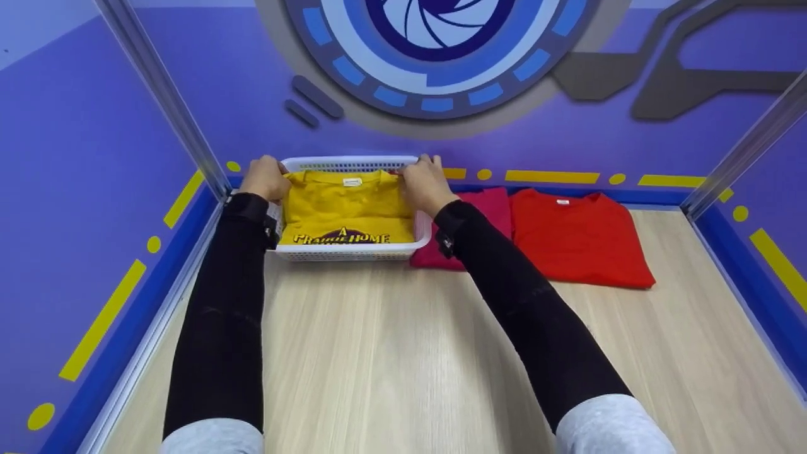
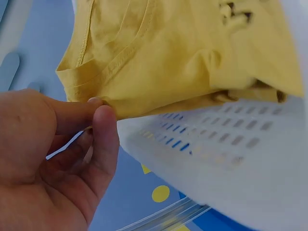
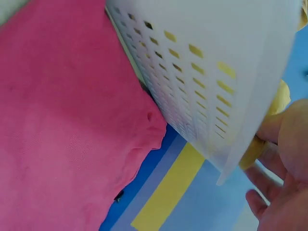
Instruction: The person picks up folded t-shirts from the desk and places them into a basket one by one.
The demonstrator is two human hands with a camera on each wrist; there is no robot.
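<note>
A folded yellow T-shirt (image 1: 347, 205) with dark lettering lies in a white perforated plastic basket (image 1: 353, 248) at the back left of the table. My left hand (image 1: 265, 179) is at the basket's left rim. Thumb and fingers pinch the shirt's collar-side corner in the left wrist view, where the left hand (image 2: 67, 139) shows close beside the basket wall (image 2: 211, 149). At the opposite rim, my right hand (image 1: 426, 186) pinches the other upper corner. Yellow cloth (image 3: 281, 100) shows between that hand's fingers and the basket's edge in the right wrist view; part of the grip is hidden.
Right of the basket lies a folded pink garment (image 1: 495, 211), partly covered by my right arm. A folded red T-shirt (image 1: 580, 239) is next to it. Blue panels with metal corner posts (image 1: 170, 107) enclose the wooden table (image 1: 378, 353) at the back and sides.
</note>
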